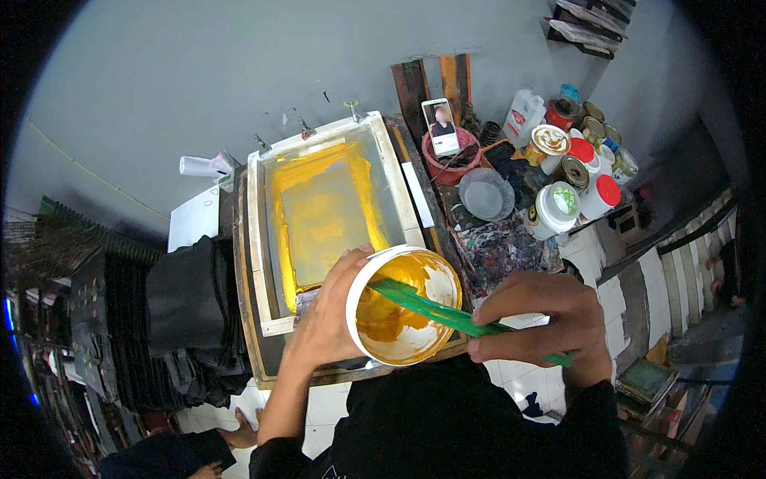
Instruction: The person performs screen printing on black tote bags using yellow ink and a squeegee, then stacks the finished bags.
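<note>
Head view:
- White plastic tub (403, 305), round, tilted toward the camera; inside coated with glossy yellow-orange ink, bare white patches near the rim.
- Green flat stick (447, 314), long and straight, one end down in the tub's ink, the other running out to the right over the rim.
- Left hand (331, 311) wrapped around the tub's left wall, thumb at the rim, fingers curled behind; closed firmly on the tub, held just above the near edge of the frame.
- Right hand (542, 319) closed on the green stick outside the tub, fingers folded over the shaft, knuckles up; just right of the tub, not touching it.
- Printing screen (327, 211): pale wooden frame, rectangular, translucent mesh smeared with yellow ink around a greyer centre panel; lying directly beyond the tub, on a dark paint-stained table (499, 247).
- Stack of black folded fabric (187, 299), matte, left of the screen.
- Cluster of paint cans and white jars (570, 164), some red-lidded, at the table's far right.
- Phone (440, 126) standing upright in a pink bucket (451, 164) behind the screen.
</note>
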`<state>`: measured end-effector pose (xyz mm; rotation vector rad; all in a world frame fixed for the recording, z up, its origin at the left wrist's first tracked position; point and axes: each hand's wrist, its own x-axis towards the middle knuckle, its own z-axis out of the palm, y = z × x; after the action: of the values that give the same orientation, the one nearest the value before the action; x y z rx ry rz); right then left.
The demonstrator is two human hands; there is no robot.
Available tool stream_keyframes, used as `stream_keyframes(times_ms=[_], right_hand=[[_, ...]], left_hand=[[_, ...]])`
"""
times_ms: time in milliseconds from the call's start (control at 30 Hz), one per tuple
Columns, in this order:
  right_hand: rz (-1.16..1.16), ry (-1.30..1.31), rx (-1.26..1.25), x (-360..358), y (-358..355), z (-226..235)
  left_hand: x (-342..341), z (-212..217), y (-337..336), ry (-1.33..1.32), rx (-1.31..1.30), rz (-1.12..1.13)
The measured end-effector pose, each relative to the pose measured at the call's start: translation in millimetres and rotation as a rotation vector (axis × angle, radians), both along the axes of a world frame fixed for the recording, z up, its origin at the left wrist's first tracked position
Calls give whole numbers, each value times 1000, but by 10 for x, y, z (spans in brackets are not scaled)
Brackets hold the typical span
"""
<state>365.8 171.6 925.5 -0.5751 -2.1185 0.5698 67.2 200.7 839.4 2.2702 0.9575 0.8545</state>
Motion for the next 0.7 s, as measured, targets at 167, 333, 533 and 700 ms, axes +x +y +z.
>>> stream_keyframes(times_ms=[167, 333, 533, 700], right_hand=[[131, -401, -46, -217, 267, 254], [-78, -94, -106, -472, 386, 13], [-192, 478, -768, -975, 335, -738], [-368, 852, -1185, -1531, 216, -1261]], left_hand=[[-359, 56, 87, 49, 184, -13], [-698, 7, 220, 37, 401, 42], [-1102, -167, 380, 62, 520, 111], [-1299, -295, 497, 73, 575, 164]])
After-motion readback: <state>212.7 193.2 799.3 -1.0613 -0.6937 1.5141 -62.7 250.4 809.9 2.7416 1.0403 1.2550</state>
